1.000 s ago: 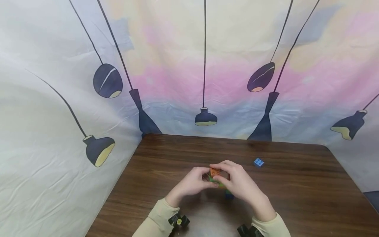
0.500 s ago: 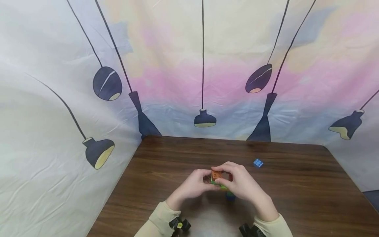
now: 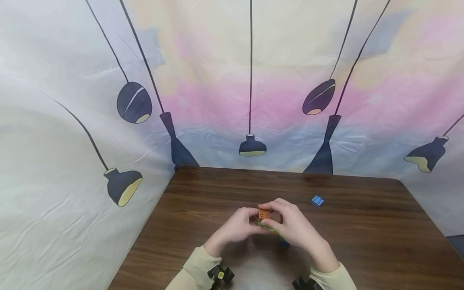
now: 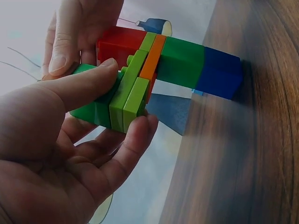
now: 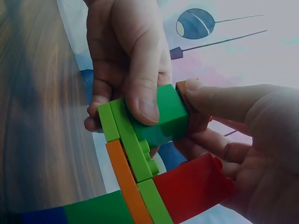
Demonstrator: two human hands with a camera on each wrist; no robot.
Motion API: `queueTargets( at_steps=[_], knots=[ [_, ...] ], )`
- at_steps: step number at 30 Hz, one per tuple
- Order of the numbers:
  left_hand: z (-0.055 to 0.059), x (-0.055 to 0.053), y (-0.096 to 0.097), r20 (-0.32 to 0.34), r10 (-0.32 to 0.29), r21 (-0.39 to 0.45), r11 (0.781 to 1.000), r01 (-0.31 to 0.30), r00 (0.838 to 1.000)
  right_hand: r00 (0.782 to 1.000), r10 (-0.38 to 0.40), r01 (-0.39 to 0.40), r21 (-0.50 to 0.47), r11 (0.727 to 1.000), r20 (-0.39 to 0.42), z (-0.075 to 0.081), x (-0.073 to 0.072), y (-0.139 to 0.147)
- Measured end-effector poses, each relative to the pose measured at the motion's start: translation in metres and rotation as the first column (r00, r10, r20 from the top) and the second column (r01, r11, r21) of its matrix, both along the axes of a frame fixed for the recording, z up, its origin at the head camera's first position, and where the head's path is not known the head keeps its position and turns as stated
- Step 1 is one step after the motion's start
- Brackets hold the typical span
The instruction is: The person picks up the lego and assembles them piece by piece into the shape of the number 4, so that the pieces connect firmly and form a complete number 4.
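My left hand (image 3: 235, 226) grips a built-up piece of toy building bricks, its thumb pressed on a green brick (image 5: 166, 112) and its fingers round the lime plates (image 4: 126, 91). At the top of that green brick, my right hand (image 3: 295, 223) pinches an orange brick (image 3: 264, 213) between thumb and fingers. A red brick (image 4: 120, 43) rises beside it, close to the right palm. Under the lime plates runs a thin orange plate (image 4: 153, 58). From there a second green brick (image 4: 181, 60) and a dark blue brick (image 4: 219, 72) point down toward the table.
A loose light blue brick (image 3: 317, 200) with studs up lies on the brown wooden table (image 3: 206, 187), beyond the right hand. Behind the table hangs a cloth (image 3: 214, 149) printed with lamps. Each wrist wears a small black camera (image 3: 221, 274).
Both hands hold nearly the same grip on the bricks. The head view has shifted slightly, and the orange brick's studs show a little more plainly between the right thumb and fingers.
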State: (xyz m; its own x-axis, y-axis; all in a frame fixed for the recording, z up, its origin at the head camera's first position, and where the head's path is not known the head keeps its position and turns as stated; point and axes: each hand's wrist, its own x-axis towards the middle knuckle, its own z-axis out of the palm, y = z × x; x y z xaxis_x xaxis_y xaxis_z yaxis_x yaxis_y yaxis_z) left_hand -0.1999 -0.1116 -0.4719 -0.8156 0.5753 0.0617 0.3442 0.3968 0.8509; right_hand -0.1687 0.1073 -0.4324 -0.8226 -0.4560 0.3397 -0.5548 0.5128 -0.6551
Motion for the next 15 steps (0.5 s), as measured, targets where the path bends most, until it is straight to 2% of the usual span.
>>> queueTargets(
  at_steps=[15],
  knots=[
    [0.0035, 0.0056, 0.0062, -0.015, 0.02, 0.004, 1.0, -0.019, 1.0, 1.0, 0.03, -0.03, 0.009, 1.0, -0.005, 0.0032, -0.0005, 0.0066]
  ],
)
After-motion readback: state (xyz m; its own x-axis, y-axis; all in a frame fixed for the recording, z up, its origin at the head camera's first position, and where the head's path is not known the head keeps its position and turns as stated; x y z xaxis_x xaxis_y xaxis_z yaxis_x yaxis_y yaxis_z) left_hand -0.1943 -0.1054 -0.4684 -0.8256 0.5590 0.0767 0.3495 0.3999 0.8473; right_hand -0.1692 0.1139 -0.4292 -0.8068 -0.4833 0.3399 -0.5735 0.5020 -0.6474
